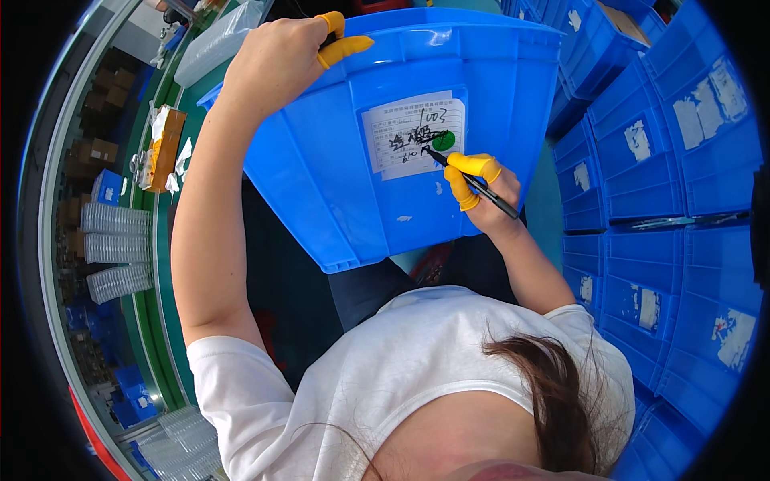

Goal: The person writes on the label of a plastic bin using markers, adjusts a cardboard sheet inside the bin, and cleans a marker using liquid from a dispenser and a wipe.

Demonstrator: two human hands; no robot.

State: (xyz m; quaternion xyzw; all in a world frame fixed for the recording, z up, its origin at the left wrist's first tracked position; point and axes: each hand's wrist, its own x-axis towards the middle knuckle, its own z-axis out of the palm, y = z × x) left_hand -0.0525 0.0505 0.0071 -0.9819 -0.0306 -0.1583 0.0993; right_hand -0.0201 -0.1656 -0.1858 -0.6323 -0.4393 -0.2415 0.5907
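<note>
A large blue plastic bin stands before me, its labelled side facing me and its lower edge close to my legs. My left hand is closed at the bin's upper left rim, with yellow finger cots on the thumb and a finger. A small dark thing shows between those fingertips, too little of it to name. Pinched in my right hand, also in yellow finger cots, is a black marker pen. Its tip meets the white paper label, which bears black handwriting and a green round sticker.
Stacked blue bins with torn labels line the right side. To the left runs a green-edged bench with an orange-brown box and torn paper bits. Beyond it are stacked clear trays. A clear plastic-wrapped bundle lies beyond my left forearm.
</note>
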